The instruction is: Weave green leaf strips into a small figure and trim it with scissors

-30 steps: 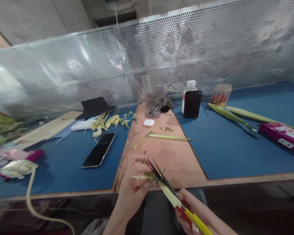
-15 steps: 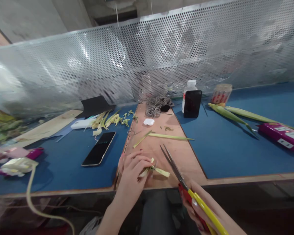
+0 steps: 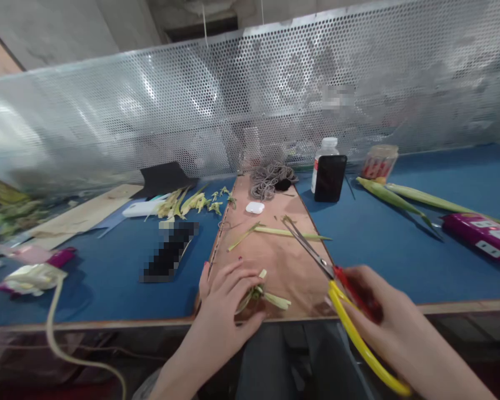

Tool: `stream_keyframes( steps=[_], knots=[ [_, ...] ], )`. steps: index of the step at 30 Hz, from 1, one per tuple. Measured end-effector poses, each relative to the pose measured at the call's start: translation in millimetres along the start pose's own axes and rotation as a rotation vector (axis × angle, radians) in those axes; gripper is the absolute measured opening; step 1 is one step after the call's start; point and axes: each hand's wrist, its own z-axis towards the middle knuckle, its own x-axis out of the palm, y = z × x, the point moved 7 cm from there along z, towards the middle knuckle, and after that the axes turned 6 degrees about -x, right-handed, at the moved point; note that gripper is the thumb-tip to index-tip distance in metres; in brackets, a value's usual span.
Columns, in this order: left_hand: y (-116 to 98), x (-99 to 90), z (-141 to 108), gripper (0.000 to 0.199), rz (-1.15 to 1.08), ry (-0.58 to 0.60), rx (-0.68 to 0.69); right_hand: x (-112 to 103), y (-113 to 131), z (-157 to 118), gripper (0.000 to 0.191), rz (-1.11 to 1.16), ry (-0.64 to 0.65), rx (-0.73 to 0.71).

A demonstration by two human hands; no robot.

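Note:
My left hand (image 3: 225,303) lies on the pinkish board (image 3: 304,280) with its fingers stretched out and thumb apart. Between thumb and fingers sits a small knotted piece of pale green leaf (image 3: 275,300), partly covered by the fingertips. My right hand (image 3: 389,316) grips a pair of scissors (image 3: 323,265) by the red and yellow handles. The blades are nearly closed and point away, with their tips above a long green leaf strip (image 3: 270,230). A shorter strip (image 3: 244,237) crosses that one's left end.
A white earbud case (image 3: 255,208) and grey cord (image 3: 269,180) lie farther back. Leaf pieces (image 3: 183,204) and a phone (image 3: 170,253) are on the left. A bottle (image 3: 329,147), another dark phone (image 3: 330,178), a jar (image 3: 379,162), long leaves (image 3: 394,203) and a purple pack (image 3: 481,236) stand rightward.
My right hand has turned and moved right and up with the scissors, whose tips now reach farther over the board. The left thumb has come into view, apart from the fingers.

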Motion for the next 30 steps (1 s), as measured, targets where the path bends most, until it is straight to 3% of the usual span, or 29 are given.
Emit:
stream_keyframes(
  steps=[2,4,7,9,11,13,15,19,25,30],
  knots=[
    [0.3,5.0,4.7,0.025,-0.048,0.028,-0.002,-18.7,-7.1,18.5,0.038,-0.385,-0.123,-0.003],
    [2.6,8.6,7.6,0.018,-0.109,0.076,-0.011,-23.6,-12.8,36.3,0.035,-0.637,-0.111,-0.080],
    [6.1,8.0,11.2,0.018,-0.197,0.115,0.001,-17.3,-9.1,52.5,0.030,-0.816,-0.003,-0.333],
    [6.8,4.0,14.7,0.020,-0.223,0.098,0.033,-15.9,2.1,54.8,0.027,-0.888,-0.014,-0.424],
    [6.3,-1.1,18.8,0.022,-0.222,0.058,0.063,-10.6,25.2,50.4,0.022,-0.858,-0.071,-0.555],
    [4.5,-6.0,22.5,0.022,-0.218,0.012,0.090,10.0,55.5,36.5,0.029,-0.658,0.003,-0.844],
    [1.3,-9.7,24.6,0.022,-0.219,-0.021,0.119,27.5,74.1,26.5,0.028,-0.518,0.041,-0.987],
    [-5.2,-10.8,21.8,0.026,-0.238,-0.031,0.162,48.1,79.6,24.9,0.016,-0.375,0.072,-1.005],
    [-6.3,-5.8,5.7,0.032,-0.251,-0.080,0.175,56.4,74.1,17.4,0.020,-0.362,0.156,-1.067],
    [-3.8,3.0,-0.8,0.030,-0.210,-0.062,0.188,64.7,71.5,16.5,0.021,-0.404,0.272,-1.021]
  ],
)
